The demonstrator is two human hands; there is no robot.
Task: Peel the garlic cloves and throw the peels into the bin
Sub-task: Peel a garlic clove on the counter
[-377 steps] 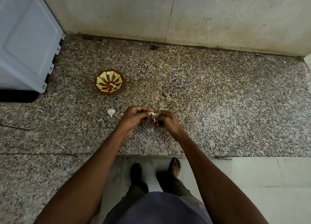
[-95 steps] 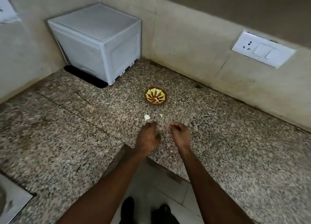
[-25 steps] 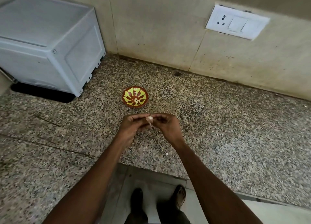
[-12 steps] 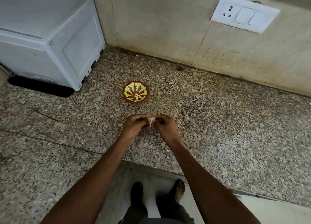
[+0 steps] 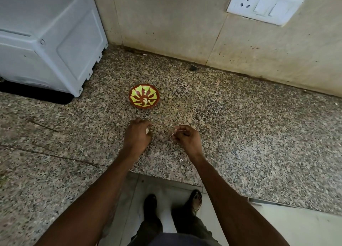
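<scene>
Garlic clove (image 5: 147, 130) sits pinched in the left hand (image 5: 137, 136) just in front of the bowl (image 5: 144, 96), while the right hand (image 5: 185, 137) pinches a peel strip (image 5: 174, 134) that could drop onto the bench (image 5: 240, 134) if the pinch loosens.

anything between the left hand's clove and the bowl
Nothing visible. The left hand holds the clove just short of the bowl, with only bare counter between them. The right hand is off to the side, pinching a bit of peel.
</scene>
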